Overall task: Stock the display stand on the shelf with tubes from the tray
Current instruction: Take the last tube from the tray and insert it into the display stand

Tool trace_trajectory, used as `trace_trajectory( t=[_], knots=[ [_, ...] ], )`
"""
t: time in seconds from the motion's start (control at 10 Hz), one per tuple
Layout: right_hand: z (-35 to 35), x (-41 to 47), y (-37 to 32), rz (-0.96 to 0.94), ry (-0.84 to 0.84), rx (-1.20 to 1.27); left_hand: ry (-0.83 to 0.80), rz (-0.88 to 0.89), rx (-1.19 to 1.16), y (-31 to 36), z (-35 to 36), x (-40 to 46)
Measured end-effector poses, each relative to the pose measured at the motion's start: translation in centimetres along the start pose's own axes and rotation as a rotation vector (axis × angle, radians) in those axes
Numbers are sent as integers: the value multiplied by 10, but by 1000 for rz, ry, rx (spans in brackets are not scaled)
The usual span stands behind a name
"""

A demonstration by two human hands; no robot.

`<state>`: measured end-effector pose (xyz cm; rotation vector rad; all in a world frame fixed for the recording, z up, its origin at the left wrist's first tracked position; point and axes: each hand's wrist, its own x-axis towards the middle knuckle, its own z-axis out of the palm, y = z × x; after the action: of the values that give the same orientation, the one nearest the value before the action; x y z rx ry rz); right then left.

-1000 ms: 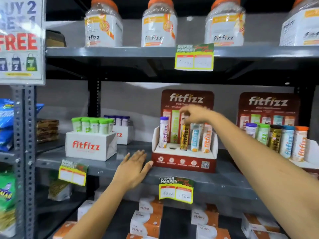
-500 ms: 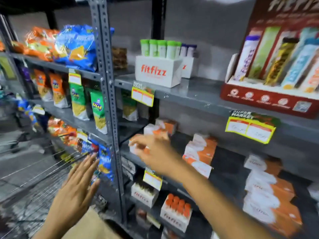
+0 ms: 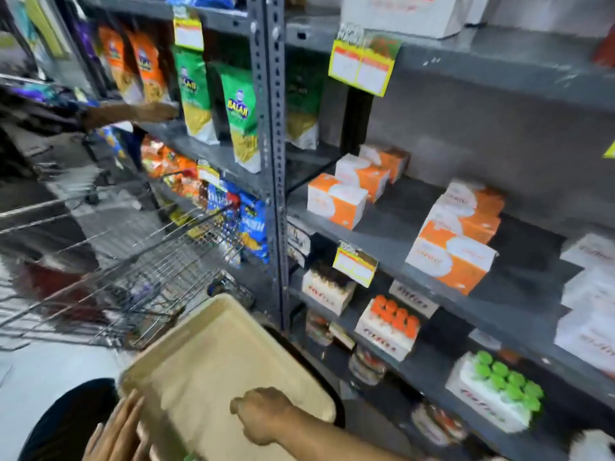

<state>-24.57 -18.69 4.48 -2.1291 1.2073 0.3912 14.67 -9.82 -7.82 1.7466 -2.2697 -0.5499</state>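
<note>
A beige tray point(image 3: 213, 367) lies low in front of me, tilted, and the part I see is bare. My right hand point(image 3: 263, 414) hovers over its near end with the fingers curled down; no tube shows in it. My left hand point(image 3: 113, 430) is at the tray's left edge, fingers straight and together, blurred. The display stand is out of view apart from a red corner point(image 3: 606, 49) at the top right edge. No loose tubes are visible.
Grey metal shelving point(image 3: 276, 161) fills the right side, holding orange-and-white boxes point(image 3: 336, 201) and boxes of orange-capped tubes point(image 3: 392, 317) and green-capped tubes point(image 3: 506, 384). A wire shopping cart point(image 3: 133, 261) stands to the left. Another person's arm point(image 3: 129, 114) reaches toward the snack bags point(image 3: 239, 111).
My view has swung down and left, away from the display stand. Both hands dropped from the shelf to the tray, and the right hand left the tube it placed in the stand.
</note>
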Motion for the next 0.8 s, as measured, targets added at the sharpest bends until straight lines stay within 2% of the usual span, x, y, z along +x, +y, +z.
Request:
trace_trajectory(
  t=[0.1, 0.2, 0.3, 0.5, 0.6, 0.8],
  knots=[
    [35, 14, -9, -4, -66, -36, 197, -239, 115, 115, -12, 14],
    [61, 24, -14, -31, -109, -58, 222, -196, 75, 147, -10, 20],
    [77, 32, -22, -45, -124, -50, 117, -294, 57, 147, 2, 3],
    [114, 47, -52, -84, -120, -26, 161, -283, 58, 156, -5, -14],
    [107, 57, -55, -80, -104, -13, 230, -282, 62, 163, -18, -18],
    [111, 74, -64, -59, -135, -24, 258, -373, 18, 170, -23, -42]
  ],
)
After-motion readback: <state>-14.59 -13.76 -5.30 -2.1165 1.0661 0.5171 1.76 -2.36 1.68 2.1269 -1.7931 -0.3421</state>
